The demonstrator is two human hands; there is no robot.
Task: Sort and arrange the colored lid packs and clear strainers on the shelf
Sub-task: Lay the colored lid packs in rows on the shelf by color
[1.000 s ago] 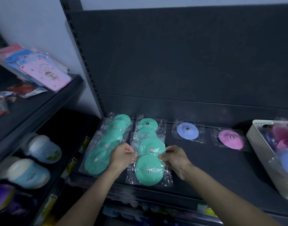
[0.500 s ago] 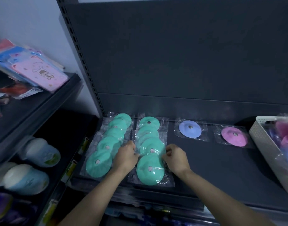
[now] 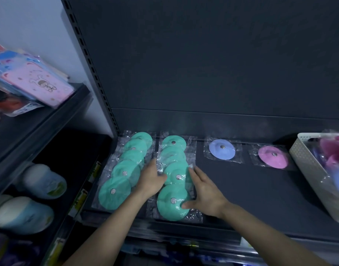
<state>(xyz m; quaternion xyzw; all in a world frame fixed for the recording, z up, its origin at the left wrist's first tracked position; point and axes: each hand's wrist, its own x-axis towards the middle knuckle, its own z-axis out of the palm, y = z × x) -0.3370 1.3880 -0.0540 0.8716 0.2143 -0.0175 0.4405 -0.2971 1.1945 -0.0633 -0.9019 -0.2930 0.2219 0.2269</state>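
Two overlapping rows of teal lid packs in clear wrap lie on the dark shelf [image 3: 241, 189]: a left row [image 3: 124, 171] and a right row [image 3: 173, 177]. My left hand [image 3: 152, 179] lies flat between the rows, fingers straight against the right row's left edge. My right hand [image 3: 203, 191] presses the same row's right edge with straight fingers, its thumb on the nearest teal lid [image 3: 170, 204]. A blue lid pack [image 3: 221, 149] and a pink lid pack [image 3: 273, 156] lie singly farther right.
A white perforated basket [image 3: 308, 169] with pink and blue packs stands at the right edge. On the left unit, pink and blue flat packs [image 3: 36, 83] sit on an upper shelf, and rounded pale items [image 3: 43, 181] on a lower one. The shelf's back panel rises behind.
Both hands have opened out and slid along the sides of the right teal row, the right hand's fingers reaching farther back. The view has moved closer.
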